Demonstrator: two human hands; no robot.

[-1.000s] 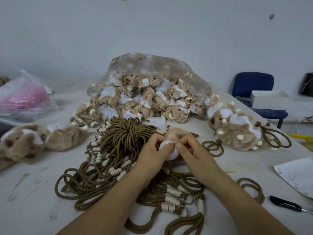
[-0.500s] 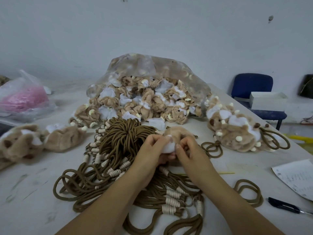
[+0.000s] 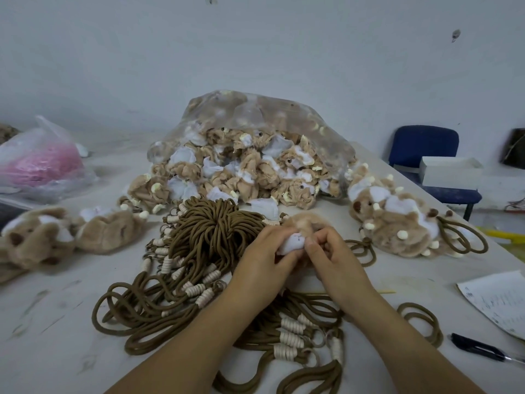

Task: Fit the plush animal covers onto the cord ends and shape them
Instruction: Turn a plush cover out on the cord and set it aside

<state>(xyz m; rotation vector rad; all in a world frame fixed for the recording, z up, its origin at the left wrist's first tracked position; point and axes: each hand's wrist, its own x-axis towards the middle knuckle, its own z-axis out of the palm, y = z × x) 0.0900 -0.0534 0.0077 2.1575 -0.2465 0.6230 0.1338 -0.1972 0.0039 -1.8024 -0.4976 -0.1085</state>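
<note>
A tan and white plush cover (image 3: 295, 237) is held above the table's middle. My left hand (image 3: 264, 263) grips its left side with curled fingers, and my right hand (image 3: 332, 260) pinches its right side. The two hands touch over the white lining. Under them lies a big bundle of brown cords (image 3: 210, 251) with cream coiled ends. A clear bag of loose plush covers (image 3: 247, 169) lies open behind the cords. The cord end inside the cover is hidden by my fingers.
A heap of fitted plush animals (image 3: 397, 223) with cord loops lies to the right, more plush pieces (image 3: 65, 234) to the left. A pink-filled plastic bag (image 3: 39, 166) sits far left. Paper (image 3: 500, 300) and a black pen (image 3: 480, 348) lie near the right edge, a blue chair (image 3: 426, 155) beyond.
My fingers have worked in closer on the cover, folding more of the white lining in. The hands stay in the same place above the cords.
</note>
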